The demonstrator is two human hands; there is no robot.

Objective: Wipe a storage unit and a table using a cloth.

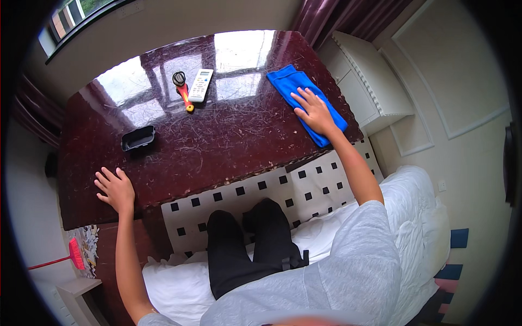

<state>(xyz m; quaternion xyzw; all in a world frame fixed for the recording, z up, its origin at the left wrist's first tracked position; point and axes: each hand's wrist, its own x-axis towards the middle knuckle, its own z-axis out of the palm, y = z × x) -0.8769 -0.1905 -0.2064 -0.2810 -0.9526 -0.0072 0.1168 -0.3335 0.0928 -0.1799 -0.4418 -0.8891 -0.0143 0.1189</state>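
My right hand (315, 112) lies flat, fingers slightly spread, on a folded blue cloth (285, 77) near the right end of a dark red wooden table (228, 150). At the table's front left, my left hand (116, 189) rests palm down on the scratched, glossy top with its fingers apart and nothing in it. Just beyond that hand sits a small black open container (138, 138). Farther back, a white remote control (200, 85) lies beside a red and yellow handled tool (184, 93) with a black looped end, whose kind I cannot tell.
A white cabinet (363, 85) stands close to the table's right edge. I sit on a bed with white bedding (179, 289). A red broom (76, 254) is on the left by the floor. Purple curtains (326, 18) hang behind, near a window (77, 18).
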